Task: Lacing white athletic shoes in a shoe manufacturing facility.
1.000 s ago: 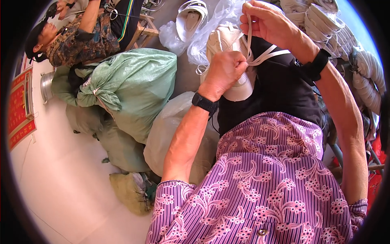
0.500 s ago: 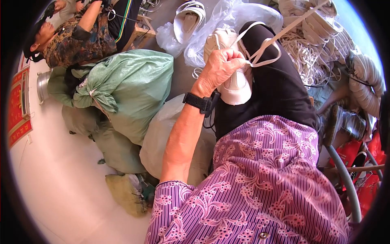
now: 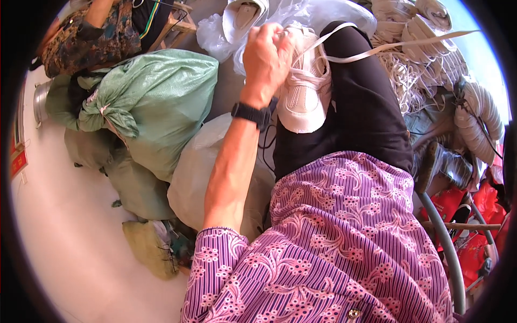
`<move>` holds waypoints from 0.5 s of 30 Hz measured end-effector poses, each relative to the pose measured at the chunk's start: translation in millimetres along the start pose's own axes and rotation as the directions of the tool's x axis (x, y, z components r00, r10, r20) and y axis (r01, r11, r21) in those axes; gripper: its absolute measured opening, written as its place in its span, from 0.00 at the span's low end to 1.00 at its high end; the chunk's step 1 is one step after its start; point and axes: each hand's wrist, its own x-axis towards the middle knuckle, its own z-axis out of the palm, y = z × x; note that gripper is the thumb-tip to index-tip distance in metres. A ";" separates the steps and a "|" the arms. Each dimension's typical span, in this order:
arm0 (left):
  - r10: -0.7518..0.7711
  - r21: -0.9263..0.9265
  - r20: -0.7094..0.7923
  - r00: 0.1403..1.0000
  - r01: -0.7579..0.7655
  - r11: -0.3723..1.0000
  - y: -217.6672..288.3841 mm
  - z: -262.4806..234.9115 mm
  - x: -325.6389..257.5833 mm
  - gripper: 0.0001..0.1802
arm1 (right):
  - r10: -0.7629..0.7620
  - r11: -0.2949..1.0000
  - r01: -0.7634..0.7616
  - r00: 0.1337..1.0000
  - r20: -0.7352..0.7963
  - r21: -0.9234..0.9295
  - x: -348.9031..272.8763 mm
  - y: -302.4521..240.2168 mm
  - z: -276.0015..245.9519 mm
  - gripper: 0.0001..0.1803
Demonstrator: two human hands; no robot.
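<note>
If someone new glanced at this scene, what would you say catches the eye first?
Top centre, the left hand grips a white shoe resting on the person's black-clad knee, a white lace stretching away to the right. Left of it bulges a tied green sack; heaps of white laces fill the upper right.

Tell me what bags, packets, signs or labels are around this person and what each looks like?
Green woven sack: left of the left hand, bulging, neck tied shut.
Pale translucent sack: under the left forearm, rounded, greyish white.
Clear plastic bag: top, behind the white shoe, crumpled.
Red sign: far left edge, flat, red with a yellow border.
Red packets: lower right, crumpled, shiny.
</note>
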 end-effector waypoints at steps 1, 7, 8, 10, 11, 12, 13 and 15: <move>0.060 0.055 -0.104 0.993 -0.055 0.997 -8.1 3.8 5.7 0.15 | -0.050 0.999 0.050 0.999 -0.014 0.009 0.8 -16.2 2.5 0.06; 0.000 -0.013 0.107 0.994 0.001 1.000 -15.5 17.6 -1.2 0.18 | -0.376 0.897 0.385 0.923 -0.083 0.216 3.8 -131.6 37.7 0.10; -0.013 -0.011 0.151 0.988 0.015 1.000 -11.4 17.8 -5.1 0.18 | -0.418 0.869 0.425 0.905 -0.087 0.253 1.9 -147.8 49.2 0.11; 0.105 0.039 0.047 0.993 -0.106 0.994 -4.3 19.4 -11.2 0.19 | -0.477 0.822 0.495 0.869 -0.133 0.282 -1.2 -175.0 72.0 0.15; 0.064 0.049 0.074 0.995 -0.068 0.997 -2.1 19.5 -11.7 0.19 | -0.471 0.837 0.487 0.873 -0.124 0.250 -3.9 -183.0 80.1 0.14; 0.070 0.017 0.046 0.997 -0.070 0.997 -1.7 18.9 -12.2 0.19 | -0.482 0.836 0.494 0.869 -0.111 0.239 -3.8 -188.2 86.5 0.13; 0.074 -0.015 0.017 0.997 -0.074 0.997 -0.2 19.4 -12.6 0.20 | -0.479 0.851 0.477 0.877 -0.052 0.220 -3.9 -190.4 90.7 0.12; 0.030 0.000 0.044 0.999 -0.030 1.000 0.9 20.6 -12.0 0.21 | -0.512 0.823 0.514 0.856 -0.076 0.243 -1.1 -190.7 93.3 0.10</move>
